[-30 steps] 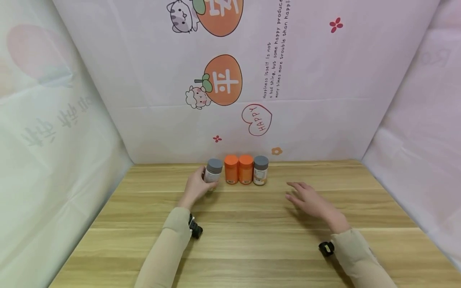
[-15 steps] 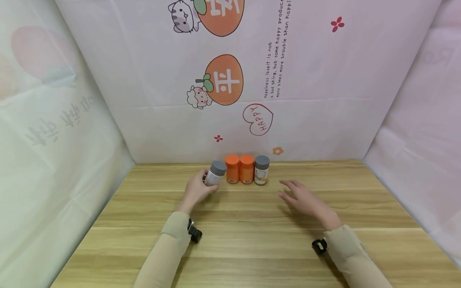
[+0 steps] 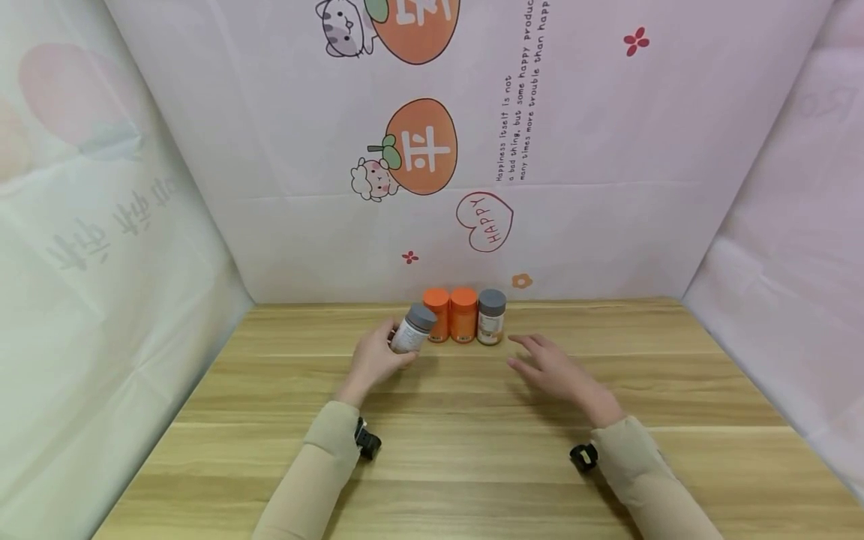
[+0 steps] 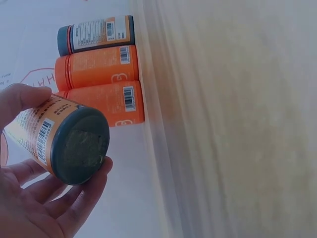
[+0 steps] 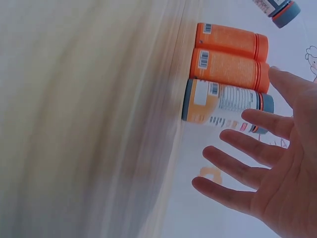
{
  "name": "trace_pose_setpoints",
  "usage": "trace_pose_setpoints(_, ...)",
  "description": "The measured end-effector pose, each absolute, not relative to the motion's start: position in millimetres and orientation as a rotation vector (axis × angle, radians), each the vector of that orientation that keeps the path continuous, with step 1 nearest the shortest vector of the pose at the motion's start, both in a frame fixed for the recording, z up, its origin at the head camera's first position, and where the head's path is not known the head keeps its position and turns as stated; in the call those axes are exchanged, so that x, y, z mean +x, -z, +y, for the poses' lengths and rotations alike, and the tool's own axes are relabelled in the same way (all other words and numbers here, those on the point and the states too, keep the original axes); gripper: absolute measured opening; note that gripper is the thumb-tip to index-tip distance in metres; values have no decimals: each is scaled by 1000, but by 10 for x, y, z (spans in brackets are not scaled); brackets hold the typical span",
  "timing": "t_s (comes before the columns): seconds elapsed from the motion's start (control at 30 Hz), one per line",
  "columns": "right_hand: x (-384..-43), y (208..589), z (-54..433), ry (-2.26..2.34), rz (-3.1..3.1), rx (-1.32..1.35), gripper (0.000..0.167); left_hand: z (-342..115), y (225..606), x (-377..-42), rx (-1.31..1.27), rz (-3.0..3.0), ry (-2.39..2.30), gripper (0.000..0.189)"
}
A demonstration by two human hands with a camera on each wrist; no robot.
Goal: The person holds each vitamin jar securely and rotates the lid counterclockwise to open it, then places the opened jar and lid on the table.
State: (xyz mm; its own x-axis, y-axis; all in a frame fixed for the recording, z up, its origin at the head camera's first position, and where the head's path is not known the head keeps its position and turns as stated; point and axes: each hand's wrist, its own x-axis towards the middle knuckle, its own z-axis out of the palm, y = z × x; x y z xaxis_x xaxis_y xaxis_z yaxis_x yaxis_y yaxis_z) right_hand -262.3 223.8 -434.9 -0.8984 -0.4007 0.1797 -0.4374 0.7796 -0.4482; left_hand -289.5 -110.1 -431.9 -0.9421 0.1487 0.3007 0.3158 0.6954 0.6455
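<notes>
My left hand (image 3: 375, 357) grips a grey-capped bottle (image 3: 412, 331) with a white and orange label, lifted off the table and tilted to the right. In the left wrist view the thumb and fingers curl round this bottle (image 4: 69, 139), and its dark base faces the camera. Two orange bottles (image 3: 463, 316) stand upright side by side just right of it. Another grey-capped bottle (image 3: 490, 319) closes the row on the right. My right hand (image 3: 556, 373) hovers just right of that bottle, apart from it, with its fingers spread and holding nothing.
The wooden table (image 3: 466, 450) reaches back to a white printed sheet (image 3: 580, 225) hanging behind the bottles. More white sheeting (image 3: 135, 315) lines the left side, and the right side is covered likewise. A small black device (image 3: 367, 441) sits on the left wrist.
The left hand has raised its bottle off the table, tipped it and moved it rightward, partly before the left orange bottle. The right hand has come left, closer to the row.
</notes>
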Motion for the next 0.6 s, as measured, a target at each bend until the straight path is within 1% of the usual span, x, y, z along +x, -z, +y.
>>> trace_pose_setpoints(0.23,-2645,4346,2138,-780,-2882,690,54,-1043,4298,-2827,-432,-2668,1109,42)
trace_pose_setpoints(0.6,-2650,4334,2037,-819,-2897,681,54,-950,4286,-2770,-475,-2706,1100,44)
